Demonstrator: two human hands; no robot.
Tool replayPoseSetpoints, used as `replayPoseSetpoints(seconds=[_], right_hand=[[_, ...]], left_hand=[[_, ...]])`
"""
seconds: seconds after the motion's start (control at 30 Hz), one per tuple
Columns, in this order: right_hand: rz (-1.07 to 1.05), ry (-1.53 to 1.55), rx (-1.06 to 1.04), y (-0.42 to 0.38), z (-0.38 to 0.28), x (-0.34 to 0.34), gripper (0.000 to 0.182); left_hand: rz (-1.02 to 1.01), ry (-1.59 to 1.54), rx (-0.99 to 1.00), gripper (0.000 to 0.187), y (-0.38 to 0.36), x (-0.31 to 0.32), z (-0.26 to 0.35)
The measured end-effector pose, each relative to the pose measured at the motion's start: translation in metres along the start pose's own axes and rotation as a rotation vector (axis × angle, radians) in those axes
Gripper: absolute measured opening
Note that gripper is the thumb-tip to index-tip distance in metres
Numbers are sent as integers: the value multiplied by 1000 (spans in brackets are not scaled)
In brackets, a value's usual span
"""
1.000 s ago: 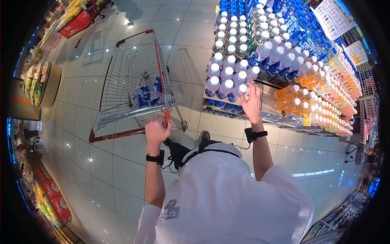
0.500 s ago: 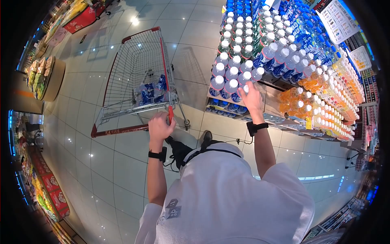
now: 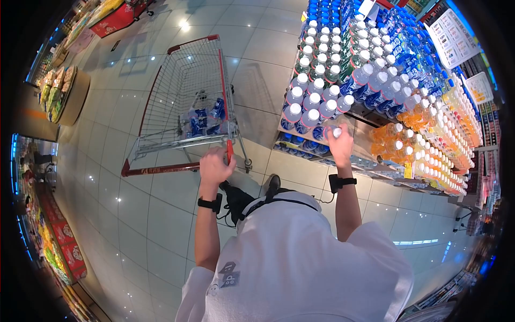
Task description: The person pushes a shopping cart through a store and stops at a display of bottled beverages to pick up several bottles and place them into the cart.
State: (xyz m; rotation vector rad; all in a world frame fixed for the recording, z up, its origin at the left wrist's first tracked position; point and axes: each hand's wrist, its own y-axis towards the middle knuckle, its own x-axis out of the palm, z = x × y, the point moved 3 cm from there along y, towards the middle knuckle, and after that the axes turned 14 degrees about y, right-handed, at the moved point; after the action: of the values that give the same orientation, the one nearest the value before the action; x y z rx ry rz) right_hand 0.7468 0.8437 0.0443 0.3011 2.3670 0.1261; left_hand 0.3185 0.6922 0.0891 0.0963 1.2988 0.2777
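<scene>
The right hand (image 3: 341,144) pinches a white-capped bottle (image 3: 333,133) near its cap, at the display's front corner. The left hand (image 3: 215,165) curls around the shopping cart's red handle (image 3: 229,152).

White short-sleeved shirt (image 3: 316,257) with dark lettering, black wristbands (image 3: 343,182) trailing thin cables, what look like dark shoes (image 3: 274,181).

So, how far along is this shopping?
Done: blue-labelled bottles lie in the cart. In progress: the right hand grips a white-capped bottle; the left hand holds the cart handle. Remaining: that bottle isn't in the cart; whether more are wanted, I can't tell.
</scene>
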Motion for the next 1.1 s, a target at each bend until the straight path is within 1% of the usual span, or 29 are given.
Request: replayPoseSetpoints(seconds=[0.1, 0.2, 0.3, 0.33, 0.4, 0.43, 0.47, 0.5, 0.57, 0.6, 0.63, 0.7, 0.73, 0.77, 0.8, 0.83, 0.87, 0.9, 0.93, 0.97, 1.0, 1.03, 1.1], right_hand=[[11, -25, 34, -5, 15, -1, 47], [81, 34, -12, -12, 24, -3, 44], [99, 112, -40, -19, 31, -2, 43], [93, 156, -88, -22, 32, -2, 41], [97, 146, -63, -34, 29, 0, 41], [97, 133, -39, -40, 29, 0, 41], [108, 41, -37, -46, 30, 3, 42], [111, 36, -53, -51, 22, 6, 42], [81, -172, 59, -66, 10, 8, 43], [74, -180, 20, -72, 7, 11, 44], [53, -214, 27, -76, 1, 13, 43], [21, -242, 40, -83, -14, 17, 43], [-18, -237, 39, -86, -22, 19, 42], [-72, -251, 42, -89, -32, 21, 40], [-102, -250, 37, -93, -46, 24, 38], [-118, -231, -50, -96, -55, 26, 39], [-164, -204, -65, -97, -60, 28, 42], [-211, -177, -73, -95, -67, 32, 45], [-227, -191, -103, -92, -91, 34, 45], [-286, -129, -88, -90, -113, 34, 41], [-342, -65, -68, -89, -141, 35, 37], [-352, -72, -83, -88, -168, 38, 37], [-267, -16, -315, -81, -222, 48, 30]], left_hand=[[11, -10, 4, 24, 0, -1, 1], [12, -15, 12, 24, 0, -1, 1], [2, -15, 36, 25, 0, 1, -2], [-3, -13, 52, 25, 0, 1, -3], [-7, -21, 60, 26, 0, 2, -4], [-13, -32, 64, 27, 0, 1, -4], [-24, -23, 86, 30, 0, -1, -5], [-10, -31, 80, 30, 3, 0, -8], [-19, -63, 167, 32, 0, 5, -12], [-41, -63, 192, 37, -1, 8, -15], [-20, -76, 163, 37, -2, 9, -18], [-17, -100, 204, 39, -4, 11, -18], [-72, -93, 196, 41, -4, 13, -19], [-43, -108, 152, 41, -5, 11, -20], [-74, -111, 169, 43, -7, 12, -20], [-105, -114, 188, 45, -7, 12, -21], [-133, -104, 187, 47, -8, 15, -21], [-111, -117, 152, 47, -7, 14, -25], [-95, -123, 192, 47, -9, 14, -25], [-82, -127, 238, 46, -11, 14, -26], [-93, -116, 241, 47, -13, 13, -27], [-84, -121, 223, 47, -15, 12, -30], [-132, -91, 249, 48, -17, 11, -34]])
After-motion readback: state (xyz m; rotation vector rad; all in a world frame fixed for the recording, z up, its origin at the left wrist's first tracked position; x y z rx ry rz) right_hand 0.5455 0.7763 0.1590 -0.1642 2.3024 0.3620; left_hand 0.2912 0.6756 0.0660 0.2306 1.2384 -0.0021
